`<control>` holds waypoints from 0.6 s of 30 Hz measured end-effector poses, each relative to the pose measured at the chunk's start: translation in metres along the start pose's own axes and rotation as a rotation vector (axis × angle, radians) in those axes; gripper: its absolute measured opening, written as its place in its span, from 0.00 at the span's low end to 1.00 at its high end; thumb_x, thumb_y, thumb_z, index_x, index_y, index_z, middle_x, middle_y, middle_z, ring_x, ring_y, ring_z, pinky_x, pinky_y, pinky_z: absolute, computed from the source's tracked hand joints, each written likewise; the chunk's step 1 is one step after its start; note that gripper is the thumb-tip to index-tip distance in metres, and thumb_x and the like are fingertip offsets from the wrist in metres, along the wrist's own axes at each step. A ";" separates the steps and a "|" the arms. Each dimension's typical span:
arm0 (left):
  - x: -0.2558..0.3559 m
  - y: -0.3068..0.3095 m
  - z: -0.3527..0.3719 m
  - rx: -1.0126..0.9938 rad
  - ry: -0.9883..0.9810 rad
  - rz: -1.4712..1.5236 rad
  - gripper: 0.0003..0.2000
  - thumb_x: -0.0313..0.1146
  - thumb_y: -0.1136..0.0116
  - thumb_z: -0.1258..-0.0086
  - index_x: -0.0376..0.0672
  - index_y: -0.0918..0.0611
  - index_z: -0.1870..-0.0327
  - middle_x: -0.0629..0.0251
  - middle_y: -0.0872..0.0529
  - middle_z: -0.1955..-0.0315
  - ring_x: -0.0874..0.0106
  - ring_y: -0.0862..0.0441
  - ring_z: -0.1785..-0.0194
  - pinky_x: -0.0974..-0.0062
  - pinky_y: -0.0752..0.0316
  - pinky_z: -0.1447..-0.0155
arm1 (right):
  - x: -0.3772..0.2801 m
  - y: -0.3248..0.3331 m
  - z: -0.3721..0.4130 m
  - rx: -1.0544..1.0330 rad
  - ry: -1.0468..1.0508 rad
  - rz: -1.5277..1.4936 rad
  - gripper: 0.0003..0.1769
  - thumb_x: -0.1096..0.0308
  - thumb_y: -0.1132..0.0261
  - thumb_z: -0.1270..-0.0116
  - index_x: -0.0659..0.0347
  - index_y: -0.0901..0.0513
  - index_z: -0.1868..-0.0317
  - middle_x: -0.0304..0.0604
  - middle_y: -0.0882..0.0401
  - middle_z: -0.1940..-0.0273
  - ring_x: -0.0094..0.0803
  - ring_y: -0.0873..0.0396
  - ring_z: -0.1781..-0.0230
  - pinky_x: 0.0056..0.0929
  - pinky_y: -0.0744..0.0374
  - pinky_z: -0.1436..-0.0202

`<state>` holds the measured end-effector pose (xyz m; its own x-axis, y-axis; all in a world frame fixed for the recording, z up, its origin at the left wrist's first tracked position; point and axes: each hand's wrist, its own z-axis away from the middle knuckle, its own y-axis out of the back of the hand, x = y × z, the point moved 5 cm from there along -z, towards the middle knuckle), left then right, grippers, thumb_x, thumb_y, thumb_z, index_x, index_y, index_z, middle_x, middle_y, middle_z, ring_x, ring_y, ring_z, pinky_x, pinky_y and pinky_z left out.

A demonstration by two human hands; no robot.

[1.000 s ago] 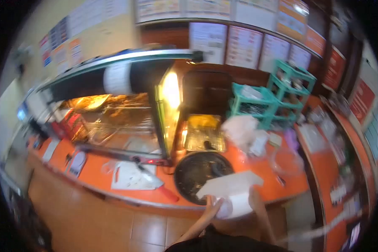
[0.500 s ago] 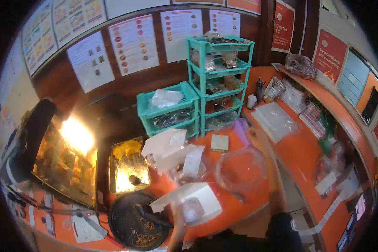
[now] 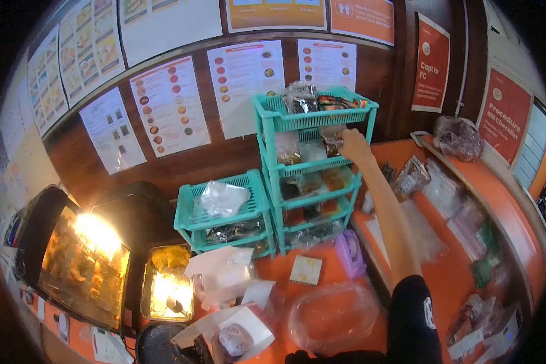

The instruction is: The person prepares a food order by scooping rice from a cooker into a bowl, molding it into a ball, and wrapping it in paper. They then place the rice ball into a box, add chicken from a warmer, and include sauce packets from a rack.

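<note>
My right hand [image 3: 355,147] reaches into the second tier of the tall green rack [image 3: 272,145], its fingers closed on a small clear packet with dark contents [image 3: 332,144]. Low in the view, my left hand [image 3: 216,350] is partly visible at the side of an open white paper box [image 3: 258,327]; its fingers seem to grip the box edge. Inside the box lies a round, paper-wrapped item [image 3: 235,340] with print on it. Other packets [image 3: 288,148] fill the same tier.
A lit display case [image 3: 85,273] and a metal tray [image 3: 167,291] stand left. A black pan [image 3: 155,346] lies below. On the orange counter are a clear plastic bag [image 3: 333,315], a purple tape dispenser [image 3: 350,253] and a small square box [image 3: 306,270]. A low green rack [image 3: 185,209] stands behind.
My right hand has moved from beside the purple dispenser up into the rack's second tier and closed on a packet. The view has tilted upward, so the counter sits lower.
</note>
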<state>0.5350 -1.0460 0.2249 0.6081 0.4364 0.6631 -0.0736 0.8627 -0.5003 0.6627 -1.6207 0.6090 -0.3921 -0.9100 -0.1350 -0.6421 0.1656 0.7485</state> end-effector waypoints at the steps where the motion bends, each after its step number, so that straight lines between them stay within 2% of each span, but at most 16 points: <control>1: -0.003 -0.005 -0.004 -0.007 0.013 -0.013 0.21 0.48 0.52 0.27 0.41 0.24 0.44 0.62 0.17 0.55 0.67 0.17 0.53 0.68 0.20 0.49 | 0.003 -0.010 -0.011 -0.050 0.034 0.050 0.13 0.68 0.31 0.47 0.58 0.16 0.60 0.53 0.18 0.57 0.47 0.17 0.56 0.43 0.19 0.51; 3: -0.008 -0.012 -0.011 -0.016 0.027 -0.033 0.21 0.48 0.52 0.27 0.41 0.24 0.44 0.62 0.18 0.54 0.67 0.17 0.52 0.68 0.20 0.49 | 0.004 -0.023 -0.024 -0.154 0.100 0.155 0.15 0.65 0.29 0.51 0.56 0.16 0.60 0.53 0.18 0.56 0.46 0.18 0.54 0.46 0.19 0.50; 4: -0.011 -0.016 -0.015 -0.023 0.033 -0.036 0.21 0.48 0.52 0.27 0.41 0.24 0.44 0.62 0.18 0.54 0.67 0.17 0.52 0.68 0.20 0.49 | 0.007 -0.027 -0.027 -0.163 0.091 0.197 0.16 0.65 0.29 0.53 0.55 0.16 0.61 0.52 0.18 0.55 0.45 0.18 0.53 0.43 0.19 0.51; 7: -0.018 -0.021 -0.022 -0.028 0.045 -0.046 0.21 0.48 0.52 0.27 0.42 0.24 0.43 0.62 0.18 0.54 0.68 0.18 0.52 0.69 0.21 0.49 | 0.025 -0.042 -0.036 -0.123 0.183 0.231 0.19 0.66 0.29 0.52 0.56 0.16 0.56 0.49 0.17 0.57 0.49 0.18 0.53 0.44 0.19 0.49; 10: -0.026 -0.027 -0.024 -0.035 0.054 -0.053 0.21 0.48 0.52 0.27 0.42 0.25 0.42 0.62 0.18 0.54 0.68 0.18 0.52 0.69 0.21 0.49 | 0.031 -0.050 -0.040 -0.155 0.177 0.193 0.19 0.65 0.30 0.50 0.57 0.17 0.56 0.49 0.17 0.58 0.50 0.18 0.54 0.46 0.20 0.49; 13: -0.034 -0.030 -0.025 -0.040 0.048 -0.050 0.22 0.48 0.51 0.27 0.42 0.25 0.42 0.62 0.18 0.53 0.68 0.18 0.51 0.69 0.21 0.50 | 0.017 -0.008 -0.019 0.005 0.086 -0.054 0.14 0.68 0.33 0.45 0.60 0.18 0.57 0.52 0.17 0.58 0.52 0.18 0.55 0.44 0.20 0.50; 16: -0.037 -0.031 -0.023 -0.042 0.050 -0.047 0.22 0.47 0.51 0.28 0.42 0.25 0.41 0.62 0.19 0.53 0.69 0.19 0.51 0.69 0.21 0.50 | 0.017 0.007 -0.008 -0.137 0.126 -0.528 0.08 0.73 0.35 0.41 0.63 0.23 0.61 0.52 0.19 0.61 0.49 0.16 0.58 0.40 0.21 0.54; 18: -0.042 -0.027 -0.021 -0.043 0.045 -0.049 0.22 0.47 0.51 0.28 0.42 0.26 0.40 0.62 0.19 0.53 0.69 0.19 0.51 0.69 0.22 0.50 | 0.022 -0.001 0.002 -0.077 0.172 -0.849 0.07 0.75 0.36 0.37 0.63 0.27 0.62 0.47 0.21 0.65 0.41 0.16 0.60 0.36 0.22 0.59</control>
<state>0.5279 -1.0926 0.1991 0.6448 0.3816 0.6623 -0.0093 0.8703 -0.4924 0.6533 -1.6404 0.6045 0.3083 -0.7597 -0.5726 -0.6233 -0.6160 0.4817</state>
